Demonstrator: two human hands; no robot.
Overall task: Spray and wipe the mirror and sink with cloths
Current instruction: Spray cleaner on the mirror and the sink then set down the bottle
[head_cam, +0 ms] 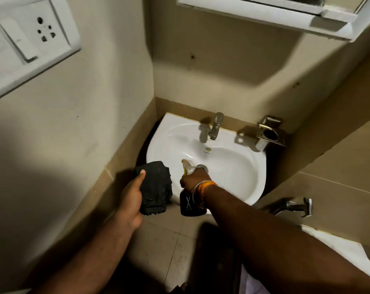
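Sink (232,166), white and set in the corner below the tap (215,126), lay under both hands. The left hand (131,196) gripped a folded black cloth (156,187) at the basin's left rim. The right hand (193,180) was closed around a dark spray bottle (190,205), its pale nozzle over the bowl near the drain. The mirror cabinet (275,15) hung above.

a white sink (239,177) sits in the corner at the frame's centre, a steel tap (215,126) standing on its back rim. lower down lies the beige tiled floor (158,247).
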